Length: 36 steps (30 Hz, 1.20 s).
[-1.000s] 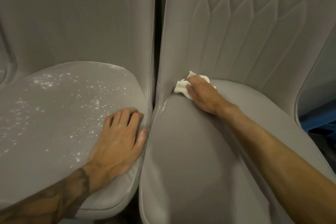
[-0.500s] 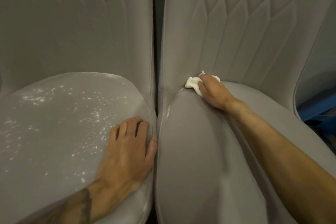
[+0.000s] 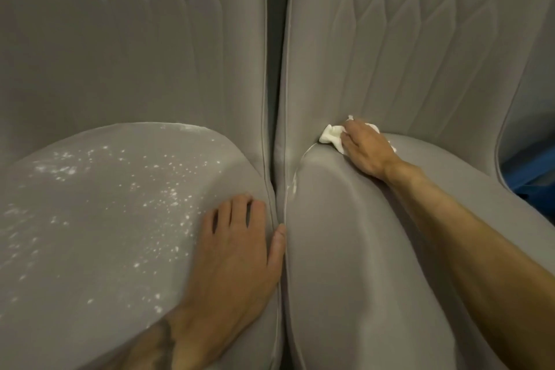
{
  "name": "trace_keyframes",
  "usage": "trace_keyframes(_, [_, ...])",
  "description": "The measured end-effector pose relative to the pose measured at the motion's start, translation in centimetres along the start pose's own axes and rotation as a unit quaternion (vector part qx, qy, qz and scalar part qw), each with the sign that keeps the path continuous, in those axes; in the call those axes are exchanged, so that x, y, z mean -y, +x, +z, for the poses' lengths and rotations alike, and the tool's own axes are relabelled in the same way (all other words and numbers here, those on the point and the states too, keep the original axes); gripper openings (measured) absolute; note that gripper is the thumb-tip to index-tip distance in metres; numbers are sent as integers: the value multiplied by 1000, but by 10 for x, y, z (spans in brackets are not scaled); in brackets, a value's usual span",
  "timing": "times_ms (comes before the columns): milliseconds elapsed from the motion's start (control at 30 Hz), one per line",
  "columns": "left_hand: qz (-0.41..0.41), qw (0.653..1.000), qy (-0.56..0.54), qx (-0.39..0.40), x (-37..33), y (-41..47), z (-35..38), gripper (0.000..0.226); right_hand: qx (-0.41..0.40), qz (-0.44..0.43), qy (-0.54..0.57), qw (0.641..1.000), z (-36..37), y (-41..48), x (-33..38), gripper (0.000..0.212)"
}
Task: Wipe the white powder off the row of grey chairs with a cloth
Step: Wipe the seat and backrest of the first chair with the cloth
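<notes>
**Two grey chairs, powder left on one seat and in one seam**

Two chairs are seen side by side, touching at the seat edges. The left chair [image 3: 105, 234] is speckled with white powder [image 3: 168, 195] across most of its seat. The right chair [image 3: 375, 264] looks mostly clean, with a thin powder line [image 3: 295, 180] left in the seam at its inner edge.

The left hand [image 3: 237, 255] is laid flat on the left seat's right edge, fingers straight and holding nothing, thumb at the gap between the seats. The right hand [image 3: 366, 150] is curled over the bunched cloth [image 3: 330, 134], which is pressed into the crease where the right seat meets its backrest.

Step judged: crease wiping. The cloth should be kept bunched and pushed deep, then dragged along the seam towards the front so the powder line is collected, not scattered. Steady pressure is advised. The left seat is not yet wiped.
</notes>
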<state>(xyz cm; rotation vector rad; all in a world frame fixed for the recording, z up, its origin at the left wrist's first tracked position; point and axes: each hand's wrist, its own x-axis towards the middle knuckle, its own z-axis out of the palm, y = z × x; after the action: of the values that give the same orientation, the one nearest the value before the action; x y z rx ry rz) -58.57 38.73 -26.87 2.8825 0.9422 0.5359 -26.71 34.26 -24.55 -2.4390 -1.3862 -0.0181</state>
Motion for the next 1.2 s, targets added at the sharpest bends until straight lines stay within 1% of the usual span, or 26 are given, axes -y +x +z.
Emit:
trace_keyframes(100, [7,1000,-8,-12,0,5,0,42,29,-79,7,996,6,-11,14,27])
trace_keyframes(167, [22,1000,-3,-11,3,12,-2,41,34,-116,3,993,6,-14,16,23])
trace_keyframes(233, [49,999,13,-1,9,20,-5,39,34,-78,10,996,3,-7,9,20])
trace_keyframes(300, [76,997,22,6,18,29,-7,32,25,-48,10,998,0,-2,6,22])
trace_keyframes(333, [88,996,13,10,23,35,-8,27,26,-52,-3,998,0,-5,11,23])
trace_keyframes(400, [94,995,-21,16,30,44,-8,19,32,-101,-18,994,2,-20,26,21])
trace_keyframes(500, [87,993,-73,-2,33,50,-4,14,56,-173,16,983,4,-45,42,18])
trace_keyframes(567, [86,993,-79,-14,33,47,0,14,68,-172,58,981,0,-39,40,22])
trace_keyframes(600, [83,993,-80,-20,33,45,2,15,64,-157,68,983,-1,-31,37,23])
trace_keyframes(667, [80,993,-82,-29,33,44,3,15,44,-126,62,989,2,-22,35,27])
trace_keyframes(733, [80,993,-80,-33,33,44,4,14,42,-116,73,990,6,-28,43,24])
trace_keyframes(800, [77,993,-81,-34,32,45,5,14,67,-172,100,978,6,-48,52,22])
trace_keyframes(867, [77,993,-81,-40,32,45,5,14,105,-247,113,957,-1,-61,53,23])
trace_keyframes(900, [77,993,-81,-43,33,45,5,14,106,-263,112,952,-6,-59,52,25])
trace_keyframes(933, [77,993,-80,-44,33,44,5,14,97,-248,112,957,-8,-53,51,27])
trace_keyframes(967, [76,993,-79,-46,33,43,5,14,86,-212,111,967,-9,-49,52,28])
trace_keyframes(1033, [79,993,-75,-48,33,43,6,14,72,-156,78,982,-6,-44,58,30])
trace_keyframes(1067, [80,993,-74,-48,33,43,6,14,73,-157,75,982,-6,-48,62,30])
trace_keyframes(1100, [80,993,-72,-49,33,43,6,14,83,-179,91,976,-7,-56,68,30])
trace_keyframes(1167, [79,993,-69,-51,33,44,6,14,104,-239,139,955,-10,-74,71,28])
trace_keyframes(1200, [79,993,-69,-50,33,44,7,14,123,-242,154,950,-13,-78,70,25])
